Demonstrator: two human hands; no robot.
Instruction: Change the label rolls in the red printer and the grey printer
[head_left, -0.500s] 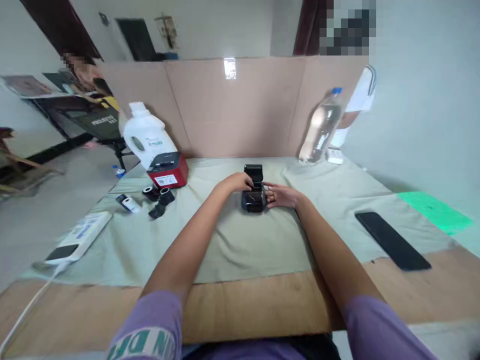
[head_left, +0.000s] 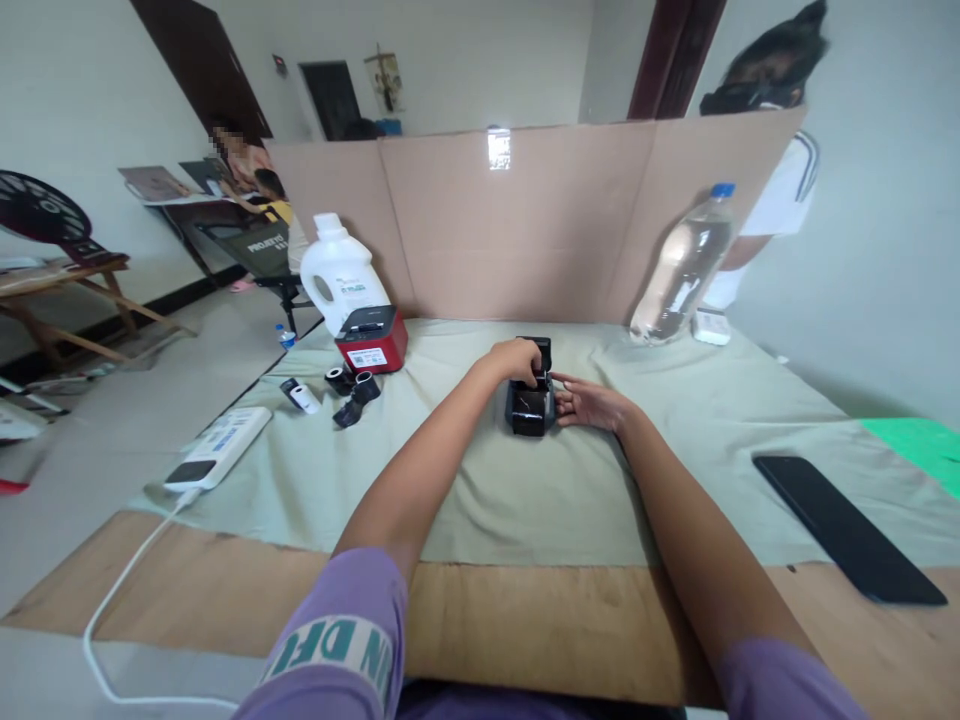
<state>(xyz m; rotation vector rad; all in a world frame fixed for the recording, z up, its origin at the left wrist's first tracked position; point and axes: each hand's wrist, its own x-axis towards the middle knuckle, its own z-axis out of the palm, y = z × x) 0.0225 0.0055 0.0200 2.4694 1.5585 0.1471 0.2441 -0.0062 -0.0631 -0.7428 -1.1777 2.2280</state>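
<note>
A small black printer (head_left: 529,410) with its lid raised sits in the middle of the green cloth (head_left: 525,480). My left hand (head_left: 516,360) rests on top of it, fingers curled into the open compartment. My right hand (head_left: 589,402) lies flat against the printer's right side, fingers touching it. What is inside the compartment is hidden by my fingers.
A red printer (head_left: 371,340), white jug (head_left: 341,272), black rolls (head_left: 352,385) and a small white device (head_left: 300,396) lie at left. A power strip (head_left: 217,447) with a cable sits at the left edge. A water bottle (head_left: 682,265) stands at back right, a black phone (head_left: 847,527) at right. Cardboard wall (head_left: 525,220) behind; people beyond it.
The view has shifted, so everything sits more to the right in the frame. My hands stay on the black printer, the left one curled a little further into the open top.
</note>
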